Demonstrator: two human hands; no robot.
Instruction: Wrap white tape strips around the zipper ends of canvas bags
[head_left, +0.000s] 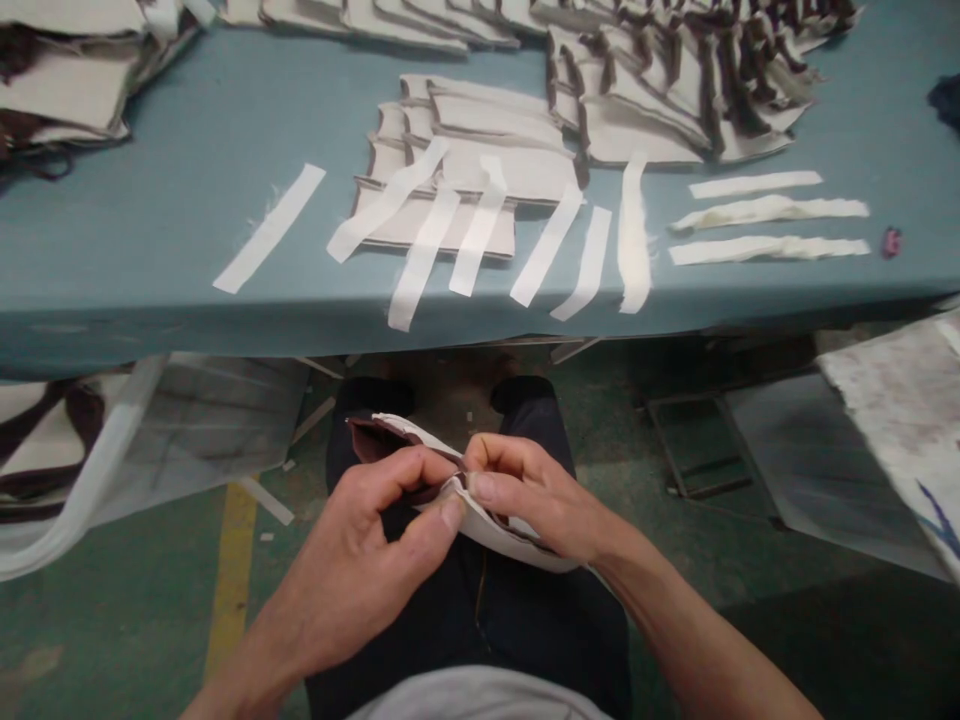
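Observation:
Above my lap, a white and dark brown fabric piece is pinched between both hands. My left hand grips its edge near the middle, with thumb and forefinger closed on it. Close beside it, my right hand pinches the same edge, its fingertips almost touching the left thumb. The brown side shows at the far left end of the piece, and the white side faces me below my right hand. Whatever lies right between the fingertips is too small to make out.
On the blue-covered table lie several white fabric strips, overlapping fabric pieces and bigger stacks behind. A small pink object sits at the right. A white-rimmed bin holding fabric stands at lower left.

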